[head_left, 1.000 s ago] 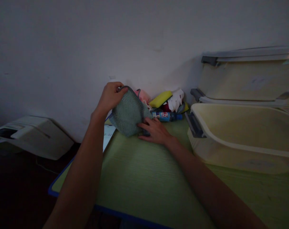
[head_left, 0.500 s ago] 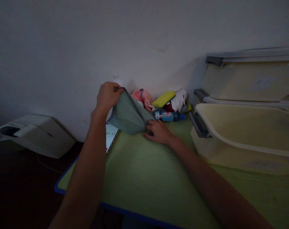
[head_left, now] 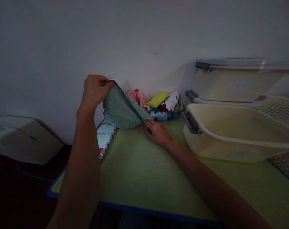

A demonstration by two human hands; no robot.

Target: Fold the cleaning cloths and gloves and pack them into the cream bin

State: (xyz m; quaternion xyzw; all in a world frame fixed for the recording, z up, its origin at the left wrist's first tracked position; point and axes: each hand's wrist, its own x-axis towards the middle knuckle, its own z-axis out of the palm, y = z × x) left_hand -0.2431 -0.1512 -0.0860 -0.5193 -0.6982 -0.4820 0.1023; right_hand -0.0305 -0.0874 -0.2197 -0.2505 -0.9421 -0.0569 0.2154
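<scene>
A grey-green cloth (head_left: 123, 109) with a dark stitched edge is stretched between my two hands above the table. My left hand (head_left: 97, 90) is closed, pinching its upper left corner and holding it raised. Lower down, my right hand (head_left: 157, 132) is closed on the cloth's right end, close to the tabletop. The cloth slopes down from left to right, its lower edge hanging near the table. Just behind my right hand lies a bottle (head_left: 162, 115) with a blue cap and a blue label.
Against the wall rest a pink cloth (head_left: 138, 97), a yellow sponge-like piece (head_left: 158, 99) and a white cloth (head_left: 172, 101). A cream bin (head_left: 213, 146) stands right, with a lidded box (head_left: 230, 84) behind. A phone (head_left: 106, 135) lies left on the green table (head_left: 144, 181). A white appliance (head_left: 27, 140) stands beyond.
My left hand has lifted the cloth's corner up and to the left. The cloth is now pulled more taut between both hands. The view has shifted slightly to the right.
</scene>
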